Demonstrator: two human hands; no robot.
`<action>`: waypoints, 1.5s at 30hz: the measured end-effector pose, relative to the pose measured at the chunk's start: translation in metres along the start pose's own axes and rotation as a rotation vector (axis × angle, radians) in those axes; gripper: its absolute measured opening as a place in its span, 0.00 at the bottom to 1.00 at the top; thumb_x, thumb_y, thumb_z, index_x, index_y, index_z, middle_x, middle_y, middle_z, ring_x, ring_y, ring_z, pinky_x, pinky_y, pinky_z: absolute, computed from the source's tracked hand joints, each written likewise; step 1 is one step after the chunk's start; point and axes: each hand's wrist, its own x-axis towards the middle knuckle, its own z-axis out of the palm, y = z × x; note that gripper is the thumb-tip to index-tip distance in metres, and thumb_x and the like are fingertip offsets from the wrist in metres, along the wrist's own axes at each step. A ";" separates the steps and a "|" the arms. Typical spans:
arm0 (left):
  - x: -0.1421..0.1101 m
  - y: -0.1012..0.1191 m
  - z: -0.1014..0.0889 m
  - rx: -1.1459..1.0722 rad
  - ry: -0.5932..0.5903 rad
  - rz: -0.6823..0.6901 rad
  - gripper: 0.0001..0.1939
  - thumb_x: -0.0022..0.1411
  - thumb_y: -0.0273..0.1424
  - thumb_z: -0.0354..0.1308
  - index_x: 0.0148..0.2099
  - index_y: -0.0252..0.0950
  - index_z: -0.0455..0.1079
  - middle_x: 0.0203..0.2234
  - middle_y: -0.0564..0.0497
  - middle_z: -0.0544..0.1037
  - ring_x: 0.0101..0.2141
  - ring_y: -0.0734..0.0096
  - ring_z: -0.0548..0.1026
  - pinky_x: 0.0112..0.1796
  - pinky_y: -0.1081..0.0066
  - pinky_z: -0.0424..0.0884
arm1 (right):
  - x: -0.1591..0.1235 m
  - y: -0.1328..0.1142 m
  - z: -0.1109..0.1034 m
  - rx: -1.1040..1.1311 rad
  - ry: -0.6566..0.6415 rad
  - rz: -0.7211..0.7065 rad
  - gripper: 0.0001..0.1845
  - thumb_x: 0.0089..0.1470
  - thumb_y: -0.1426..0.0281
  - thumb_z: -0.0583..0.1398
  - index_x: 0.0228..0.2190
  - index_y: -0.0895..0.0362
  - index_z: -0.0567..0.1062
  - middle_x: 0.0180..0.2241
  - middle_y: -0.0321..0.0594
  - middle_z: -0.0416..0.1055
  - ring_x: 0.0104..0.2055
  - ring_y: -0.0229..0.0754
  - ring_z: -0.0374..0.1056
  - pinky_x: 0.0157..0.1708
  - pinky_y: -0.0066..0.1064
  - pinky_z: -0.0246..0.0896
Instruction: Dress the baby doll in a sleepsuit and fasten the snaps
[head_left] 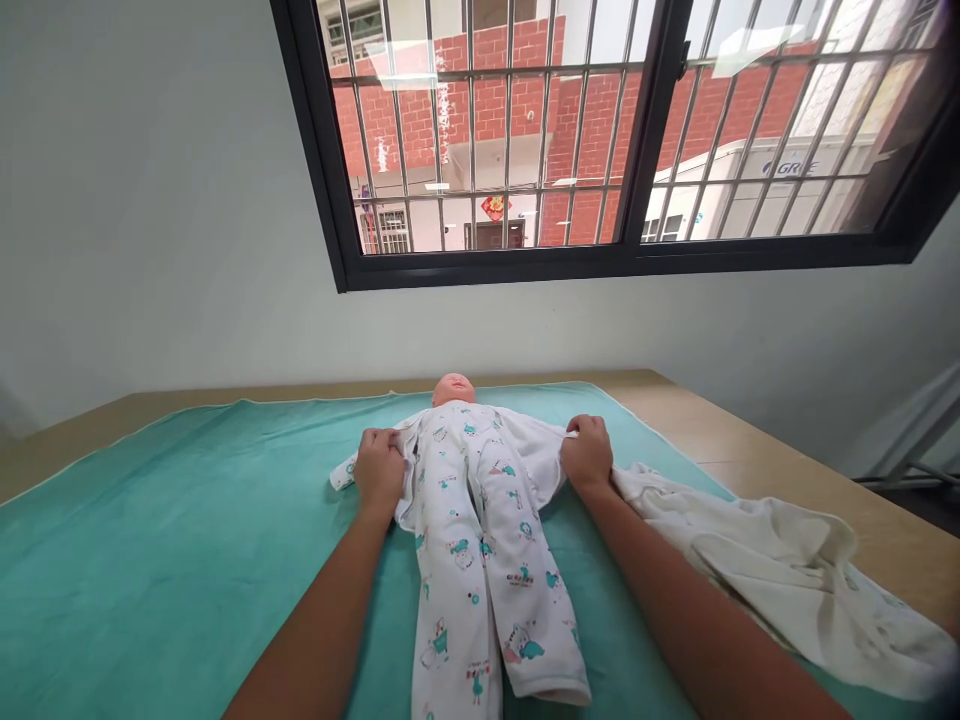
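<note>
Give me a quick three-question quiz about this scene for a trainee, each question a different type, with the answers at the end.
1. Multiple choice: What colour is the sheet under the printed white clothing?
a) Red
b) Blue-green
c) Black
2. True or false: The left hand and the right hand are both holding the printed white clothing.
3. Fill in the blank: The crumpled off-white cloth lies toward the person's ____ side.

Key: 1. b; 2. True; 3. right
</note>
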 end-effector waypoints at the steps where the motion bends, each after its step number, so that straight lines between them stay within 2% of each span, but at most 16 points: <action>1: 0.001 -0.002 0.001 -0.056 0.066 -0.025 0.16 0.53 0.19 0.48 0.40 0.37 0.71 0.43 0.45 0.69 0.38 0.65 0.72 0.38 0.67 0.68 | 0.000 -0.001 -0.002 -0.011 0.039 -0.042 0.14 0.39 0.82 0.50 0.28 0.56 0.69 0.37 0.45 0.66 0.37 0.45 0.60 0.33 0.33 0.49; 3: 0.003 -0.005 0.003 -0.129 0.174 -0.075 0.17 0.50 0.15 0.46 0.37 0.36 0.70 0.42 0.45 0.67 0.38 0.67 0.71 0.42 0.67 0.68 | -0.002 -0.005 -0.005 -0.018 0.081 -0.116 0.17 0.38 0.84 0.49 0.27 0.56 0.70 0.39 0.45 0.67 0.40 0.47 0.60 0.35 0.35 0.50; 6: 0.007 -0.010 0.001 -0.139 0.261 -0.105 0.17 0.49 0.14 0.46 0.36 0.36 0.69 0.43 0.44 0.65 0.44 0.64 0.69 0.48 0.66 0.67 | -0.007 -0.018 -0.008 0.092 0.090 -0.224 0.17 0.42 0.84 0.49 0.27 0.56 0.71 0.40 0.45 0.69 0.44 0.48 0.61 0.42 0.38 0.54; 8: 0.009 -0.008 -0.002 -0.131 0.314 -0.106 0.17 0.48 0.14 0.47 0.36 0.36 0.69 0.44 0.44 0.65 0.48 0.62 0.68 0.50 0.64 0.65 | -0.013 -0.031 -0.006 0.237 0.020 -0.325 0.16 0.47 0.82 0.49 0.30 0.56 0.72 0.42 0.45 0.70 0.47 0.47 0.62 0.47 0.39 0.55; 10: 0.008 -0.001 -0.005 -0.117 0.340 -0.070 0.18 0.48 0.14 0.47 0.36 0.37 0.69 0.46 0.44 0.66 0.50 0.61 0.67 0.52 0.63 0.64 | -0.020 -0.043 -0.001 0.368 -0.139 -0.414 0.16 0.52 0.78 0.49 0.36 0.55 0.74 0.45 0.45 0.71 0.50 0.46 0.63 0.51 0.39 0.56; 13: 0.004 0.021 -0.009 -0.147 0.265 0.067 0.18 0.52 0.14 0.45 0.38 0.38 0.68 0.50 0.46 0.68 0.53 0.63 0.65 0.55 0.63 0.62 | -0.029 -0.052 0.007 0.443 -0.404 -0.441 0.18 0.57 0.72 0.50 0.46 0.53 0.74 0.49 0.42 0.71 0.51 0.46 0.65 0.53 0.39 0.57; 15: -0.001 0.039 -0.007 -0.219 0.112 0.191 0.19 0.55 0.16 0.44 0.41 0.39 0.69 0.50 0.48 0.70 0.55 0.66 0.65 0.57 0.64 0.61 | -0.031 -0.053 0.011 0.440 -0.483 -0.410 0.20 0.59 0.70 0.50 0.49 0.52 0.73 0.51 0.41 0.71 0.52 0.46 0.65 0.53 0.40 0.57; 17: -0.005 0.051 -0.004 -0.308 -0.088 0.247 0.18 0.59 0.20 0.43 0.45 0.39 0.69 0.52 0.50 0.71 0.56 0.68 0.65 0.58 0.64 0.59 | -0.031 -0.050 0.013 0.445 -0.507 -0.392 0.21 0.58 0.70 0.51 0.51 0.51 0.72 0.52 0.40 0.71 0.53 0.47 0.65 0.54 0.41 0.57; 20: -0.008 0.054 0.002 -0.444 -0.328 0.107 0.18 0.65 0.30 0.44 0.55 0.38 0.66 0.58 0.49 0.68 0.58 0.67 0.64 0.60 0.63 0.57 | -0.029 -0.045 0.014 0.504 -0.537 -0.346 0.22 0.55 0.72 0.53 0.51 0.49 0.73 0.52 0.37 0.72 0.54 0.47 0.65 0.54 0.41 0.57; 22: -0.010 0.048 0.004 -0.514 -0.402 0.012 0.21 0.67 0.36 0.44 0.59 0.37 0.63 0.60 0.48 0.65 0.60 0.67 0.61 0.60 0.64 0.56 | -0.027 -0.042 0.015 0.553 -0.552 -0.281 0.22 0.54 0.73 0.54 0.48 0.48 0.75 0.49 0.35 0.74 0.52 0.46 0.67 0.54 0.40 0.59; 25: -0.011 0.037 0.007 -0.559 -0.400 0.010 0.21 0.67 0.39 0.45 0.58 0.38 0.63 0.60 0.48 0.65 0.60 0.67 0.61 0.60 0.65 0.55 | -0.025 -0.037 0.017 0.605 -0.562 -0.204 0.19 0.53 0.72 0.54 0.44 0.48 0.78 0.45 0.34 0.76 0.48 0.45 0.70 0.51 0.39 0.61; 30: -0.011 0.029 0.013 -0.565 -0.270 0.078 0.17 0.65 0.39 0.48 0.50 0.36 0.67 0.48 0.46 0.73 0.51 0.66 0.69 0.55 0.64 0.62 | -0.028 -0.045 0.021 0.735 -0.508 -0.073 0.16 0.54 0.66 0.56 0.42 0.52 0.78 0.44 0.39 0.76 0.48 0.46 0.70 0.52 0.40 0.62; 33: -0.010 0.028 0.018 -0.535 -0.237 0.077 0.16 0.64 0.39 0.49 0.48 0.36 0.68 0.45 0.46 0.72 0.49 0.64 0.69 0.52 0.63 0.64 | -0.035 -0.062 0.021 0.841 -0.509 -0.009 0.24 0.53 0.59 0.58 0.50 0.53 0.72 0.54 0.42 0.69 0.57 0.47 0.63 0.58 0.42 0.55; 38: -0.008 0.031 0.021 -0.480 -0.215 0.097 0.12 0.63 0.38 0.50 0.44 0.37 0.67 0.42 0.47 0.72 0.46 0.64 0.69 0.50 0.62 0.64 | -0.040 -0.079 0.014 0.796 -0.667 -0.012 0.47 0.41 0.54 0.67 0.61 0.51 0.59 0.64 0.43 0.54 0.65 0.52 0.50 0.64 0.46 0.44; 41: -0.009 0.034 0.018 -0.396 -0.214 0.135 0.10 0.63 0.38 0.49 0.41 0.37 0.66 0.39 0.48 0.72 0.43 0.63 0.69 0.47 0.63 0.64 | -0.036 -0.079 0.010 0.749 -0.731 -0.002 0.50 0.41 0.54 0.67 0.62 0.53 0.56 0.64 0.45 0.51 0.65 0.53 0.48 0.64 0.46 0.43; 45: -0.010 0.037 0.013 -0.254 -0.230 0.161 0.11 0.65 0.40 0.47 0.41 0.38 0.64 0.35 0.49 0.73 0.38 0.65 0.70 0.40 0.66 0.64 | -0.033 -0.075 0.012 0.702 -0.720 -0.059 0.49 0.41 0.54 0.66 0.61 0.54 0.57 0.64 0.47 0.51 0.65 0.53 0.46 0.64 0.45 0.42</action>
